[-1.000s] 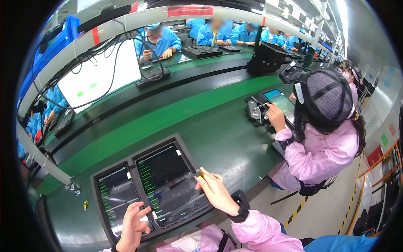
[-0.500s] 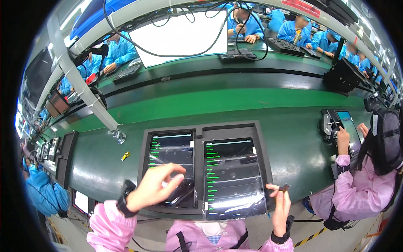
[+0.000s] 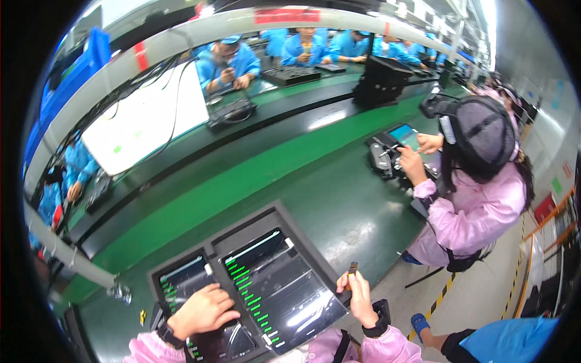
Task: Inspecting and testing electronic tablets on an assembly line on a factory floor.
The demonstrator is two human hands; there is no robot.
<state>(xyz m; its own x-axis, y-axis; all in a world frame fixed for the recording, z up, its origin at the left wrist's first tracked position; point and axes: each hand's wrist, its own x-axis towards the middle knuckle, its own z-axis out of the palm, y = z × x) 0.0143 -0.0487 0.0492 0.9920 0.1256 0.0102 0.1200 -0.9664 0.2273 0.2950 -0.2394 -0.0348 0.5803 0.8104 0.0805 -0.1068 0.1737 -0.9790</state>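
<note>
Two tablets lie side by side in a black tray [image 3: 302, 228], with green text lines on their dark screens. My left hand [image 3: 203, 310] is palm down over the left tablet [image 3: 229, 346], its fingers loosely bent and the thumb apart. Nothing shows in that hand, and it hides part of the screen. The right tablet [image 3: 279, 284] is mostly uncovered and reflects light. By its right edge, my right hand [image 3: 361, 300] pinches a small dark piece with an orange-brown part [image 3: 353, 268]; its exact kind is unclear.
A small yellow object [image 3: 143, 317] and a metal post foot [image 3: 121, 293] are left of the tray on the green bench [image 3: 315, 193]. To the right, a co-worker in pink [image 3: 484, 187] handles a device [image 3: 402, 134]. Another person's blue sleeve [image 3: 514, 342] shows at lower right.
The view has swung right and tilted, so the tray appears lower left. My left hand has come down from its raised pose over the left tablet. The right hand still holds the small piece.
</note>
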